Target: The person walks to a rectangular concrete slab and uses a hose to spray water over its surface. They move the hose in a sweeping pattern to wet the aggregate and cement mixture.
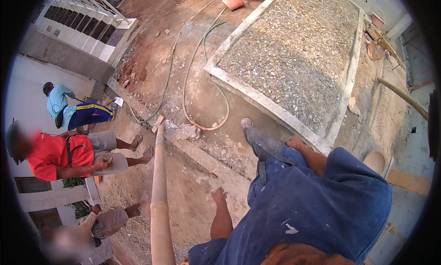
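Dirt yard [149, 49], probably a lull: left hand [219, 195] loosely spread, right hand [295, 142] can't tell; grabbing bamboo pole [159, 191] needs a reach.

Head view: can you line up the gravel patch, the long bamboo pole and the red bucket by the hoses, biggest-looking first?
1. Gravel patch
2. Long bamboo pole; being nearer the camera may make it look bigger
3. Red bucket

Left hand [219, 195] near bamboo pole [159, 187]
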